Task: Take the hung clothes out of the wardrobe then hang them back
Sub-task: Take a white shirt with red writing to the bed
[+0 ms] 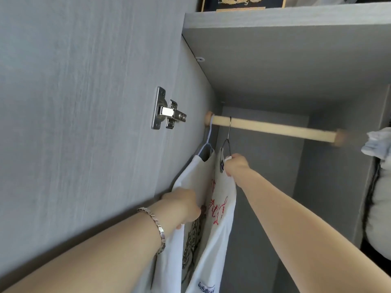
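The left shirt point(190, 174) and the right shirt point(221, 220), both white, hang from the wooden rod point(273, 127) at its left end. Our left hand point(182, 205) curls its fingers into the left shirt's front, low down. Our right hand point(236, 166), higher, pinches the right shirt's neckline at its dark wire hanger point(228, 142).

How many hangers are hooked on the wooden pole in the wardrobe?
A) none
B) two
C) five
B: a white hanger and a dark wire hanger hook over the wooden pole. The right hand grips the dark wire hanger, and the left hand holds the left T-shirt.
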The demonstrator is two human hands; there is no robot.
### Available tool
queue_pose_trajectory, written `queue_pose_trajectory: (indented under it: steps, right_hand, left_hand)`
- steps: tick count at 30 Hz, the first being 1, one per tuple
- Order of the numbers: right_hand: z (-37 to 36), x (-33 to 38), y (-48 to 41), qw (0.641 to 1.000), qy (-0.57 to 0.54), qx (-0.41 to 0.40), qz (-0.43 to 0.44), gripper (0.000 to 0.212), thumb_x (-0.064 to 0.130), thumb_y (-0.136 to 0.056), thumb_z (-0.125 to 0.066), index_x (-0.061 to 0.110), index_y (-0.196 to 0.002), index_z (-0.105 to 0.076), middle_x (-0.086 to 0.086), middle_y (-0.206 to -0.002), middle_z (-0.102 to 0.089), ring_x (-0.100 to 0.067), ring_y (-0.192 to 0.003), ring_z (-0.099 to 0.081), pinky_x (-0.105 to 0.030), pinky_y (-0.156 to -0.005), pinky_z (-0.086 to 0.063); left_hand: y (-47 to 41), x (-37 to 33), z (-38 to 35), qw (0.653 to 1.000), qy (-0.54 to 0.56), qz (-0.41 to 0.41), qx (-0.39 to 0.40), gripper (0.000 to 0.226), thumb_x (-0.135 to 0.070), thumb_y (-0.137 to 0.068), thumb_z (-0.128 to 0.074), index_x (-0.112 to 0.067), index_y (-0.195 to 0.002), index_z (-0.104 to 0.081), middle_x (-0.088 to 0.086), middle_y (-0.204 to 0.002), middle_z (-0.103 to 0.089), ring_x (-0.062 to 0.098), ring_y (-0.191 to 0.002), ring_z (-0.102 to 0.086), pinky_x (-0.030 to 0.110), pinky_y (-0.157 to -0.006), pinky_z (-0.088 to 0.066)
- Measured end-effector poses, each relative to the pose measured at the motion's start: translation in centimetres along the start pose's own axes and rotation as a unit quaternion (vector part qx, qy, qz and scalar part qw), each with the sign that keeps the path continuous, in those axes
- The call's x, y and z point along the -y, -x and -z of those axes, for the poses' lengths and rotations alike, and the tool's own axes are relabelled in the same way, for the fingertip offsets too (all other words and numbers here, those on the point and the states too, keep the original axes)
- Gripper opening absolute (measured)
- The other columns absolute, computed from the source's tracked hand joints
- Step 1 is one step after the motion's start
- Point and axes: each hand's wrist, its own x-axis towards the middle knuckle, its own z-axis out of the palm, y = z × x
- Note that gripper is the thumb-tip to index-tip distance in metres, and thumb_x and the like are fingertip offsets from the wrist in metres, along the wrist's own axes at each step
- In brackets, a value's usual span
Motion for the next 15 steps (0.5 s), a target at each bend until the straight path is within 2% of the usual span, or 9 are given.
queue_pose_trajectory:
  steps: [1,3,5,6,7,9,11,13,15]
  right_hand:
    - [0.3,-0.1,-0.4,1.000,0.003,-0.005,0.000,0.040,0.001,-0.097,-0.037,-0.001,-0.136,-0.040,-0.018,-0.135,-0.049,-0.031,-0.118,-0.050,-0.028,-0.086,-0.041]
    - [0.8,-0.5,-1.2,1.000,-0.005,-0.009,0.012,0.037,0.001,-0.097,-0.036,-0.002,-0.133,-0.045,-0.020,-0.132,-0.052,-0.028,-0.109,-0.054,-0.028,-0.074,-0.039]
    - [0.9,-1.1,-1.9,0.999,-0.032,-0.017,0.021,0.029,0.004,-0.098,-0.035,-0.004,-0.115,-0.056,-0.024,-0.115,-0.059,-0.022,-0.091,-0.047,-0.027,-0.059,-0.035]
    - [1.0,-1.2,-2.2,0.998,-0.046,-0.029,0.022,0.026,0.005,-0.098,-0.035,-0.003,-0.094,-0.059,-0.023,-0.094,-0.059,-0.021,-0.087,-0.044,-0.026,-0.054,-0.030]
    - [1.0,-1.4,-2.6,0.997,-0.060,-0.042,0.019,0.032,0.006,-0.098,-0.036,0.002,-0.071,-0.050,-0.016,-0.074,-0.051,-0.021,-0.081,-0.042,-0.026,-0.052,-0.027]
    - [1.1,-1.7,-3.1,0.993,-0.097,-0.063,0.013,0.043,0.006,-0.098,-0.036,0.010,-0.057,-0.028,-0.009,-0.063,-0.035,-0.021,-0.066,-0.039,-0.024,-0.051,-0.025]
    - [1.4,-1.4,-3.1,0.989,-0.129,-0.072,0.012,0.033,0.008,-0.099,-0.035,0.005,-0.067,-0.042,-0.023,-0.087,-0.051,-0.026,-0.084,-0.053,-0.026,-0.069,-0.040]
    - [1.7,-1.2,-2.6,0.982,-0.166,-0.086,0.016,0.026,0.009,-0.100,-0.034,-0.002,-0.107,-0.056,-0.024,-0.126,-0.052,-0.031,-0.119,-0.050,-0.033,-0.097,-0.038]
    - [2.2,-1.5,-2.0,0.979,-0.168,-0.109,0.029,0.030,0.007,-0.097,-0.038,-0.005,-0.120,-0.053,-0.020,-0.127,-0.055,-0.032,-0.120,-0.051,-0.033,-0.097,-0.040]
  left_hand:
    - [-0.2,0.0,-0.1,1.000,-0.003,0.005,0.003,0.014,-0.018,-0.093,-0.035,-0.011,-0.087,-0.046,0.006,-0.087,-0.062,0.018,-0.055,-0.059,0.021,-0.050,-0.042]
    - [-0.6,-0.4,-0.1,1.000,-0.002,0.015,0.018,0.015,-0.016,-0.093,-0.035,-0.009,-0.086,-0.047,0.007,-0.085,-0.063,0.016,-0.050,-0.056,0.020,-0.047,-0.042]
    - [-0.9,-1.0,-0.1,0.999,-0.006,0.024,0.033,0.018,-0.014,-0.093,-0.036,-0.008,-0.090,-0.052,0.007,-0.083,-0.063,0.015,-0.050,-0.056,0.020,-0.046,-0.043]
    - [-1.2,-1.2,-0.2,0.999,-0.009,0.027,0.037,0.019,-0.015,-0.092,-0.036,-0.008,-0.093,-0.053,0.005,-0.082,-0.063,0.016,-0.052,-0.057,0.019,-0.047,-0.044]
    - [-1.4,-1.4,-0.2,0.999,-0.011,0.030,0.039,0.020,-0.016,-0.092,-0.036,-0.008,-0.096,-0.054,0.003,-0.080,-0.063,0.016,-0.054,-0.059,0.019,-0.048,-0.044]
    - [-1.8,-1.6,-0.3,0.998,-0.016,0.041,0.042,0.026,-0.018,-0.091,-0.037,-0.007,-0.102,-0.057,0.000,-0.080,-0.064,0.018,-0.060,-0.063,0.019,-0.053,-0.047]
    - [-2.3,-1.6,-0.2,0.998,-0.013,0.054,0.038,0.028,-0.021,-0.090,-0.038,-0.009,-0.105,-0.059,0.000,-0.086,-0.069,0.019,-0.063,-0.066,0.022,-0.059,-0.051]
    - [-2.9,-1.7,-0.2,0.998,0.001,0.055,0.028,0.028,-0.025,-0.090,-0.039,-0.010,-0.106,-0.057,0.003,-0.090,-0.071,0.018,-0.065,-0.066,0.025,-0.061,-0.052]
    - [-3.1,-1.9,-0.2,0.999,0.004,0.051,0.019,0.027,-0.026,-0.091,-0.039,-0.011,-0.107,-0.055,0.004,-0.092,-0.070,0.016,-0.067,-0.066,0.025,-0.062,-0.053]
